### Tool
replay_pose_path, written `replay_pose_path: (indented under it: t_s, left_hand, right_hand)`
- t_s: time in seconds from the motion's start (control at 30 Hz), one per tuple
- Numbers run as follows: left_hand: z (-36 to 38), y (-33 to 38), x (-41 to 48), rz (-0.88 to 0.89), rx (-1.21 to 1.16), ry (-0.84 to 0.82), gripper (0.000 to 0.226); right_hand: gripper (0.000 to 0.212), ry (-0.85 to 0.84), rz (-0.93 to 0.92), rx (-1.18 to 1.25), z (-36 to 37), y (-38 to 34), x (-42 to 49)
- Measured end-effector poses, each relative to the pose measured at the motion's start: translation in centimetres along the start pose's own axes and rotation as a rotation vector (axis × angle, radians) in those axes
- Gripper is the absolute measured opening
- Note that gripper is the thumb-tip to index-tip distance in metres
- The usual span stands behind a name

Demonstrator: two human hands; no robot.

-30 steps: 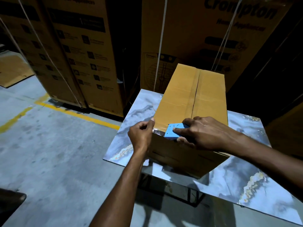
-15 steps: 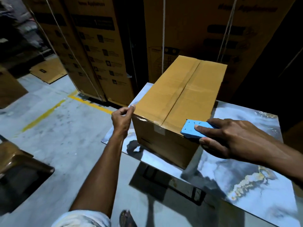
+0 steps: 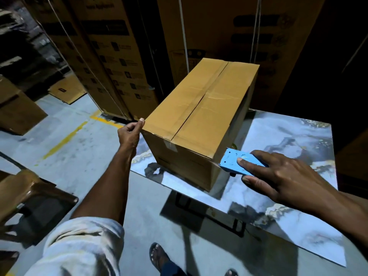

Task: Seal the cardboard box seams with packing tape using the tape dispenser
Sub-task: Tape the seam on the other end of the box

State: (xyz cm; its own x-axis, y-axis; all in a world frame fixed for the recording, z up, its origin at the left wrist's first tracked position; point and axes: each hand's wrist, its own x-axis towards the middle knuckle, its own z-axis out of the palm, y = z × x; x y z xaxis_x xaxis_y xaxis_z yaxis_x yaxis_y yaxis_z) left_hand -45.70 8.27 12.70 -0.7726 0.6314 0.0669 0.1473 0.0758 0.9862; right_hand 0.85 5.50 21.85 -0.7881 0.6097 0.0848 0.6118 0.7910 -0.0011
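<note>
While closed brown cardboard box point(image 3: 201, 116) sits on marble-pattern tabletop point(image 3: 288, 140), we can't see contents; clear tape runs along top centre seam. Left hand point(image 3: 130, 132) curled, thumb on box's near-left top corner. Right hand point(image 3: 278, 174) grips flat blue tape dispenser point(image 3: 232, 161), now off box top, beside near-right corner. Box sits rotated versus half second ago.

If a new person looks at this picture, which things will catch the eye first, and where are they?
First is the cardboard box in the centre, standing on a marbled table, with tape along its top seam. Next is the blue tape dispenser, held by the right hand beside the box's near right corner. The left hand grips the box's near left corner.
</note>
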Motion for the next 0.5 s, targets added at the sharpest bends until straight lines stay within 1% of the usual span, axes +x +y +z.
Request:
replay_pose_path:
  t_s: [0.27, 0.5]
  left_hand:
    - [0.0, -0.2, 0.5, -0.020, 0.038, 0.022, 0.030]
    - [0.0, 0.0, 0.4, -0.011, 0.056, 0.011, 0.033]
  right_hand:
    - [0.048, 0.000, -0.007, 0.024, 3.1, 0.5, -0.2]
    - [0.048, 0.073, 0.022, 0.074, 6.3, -1.1, 0.6]
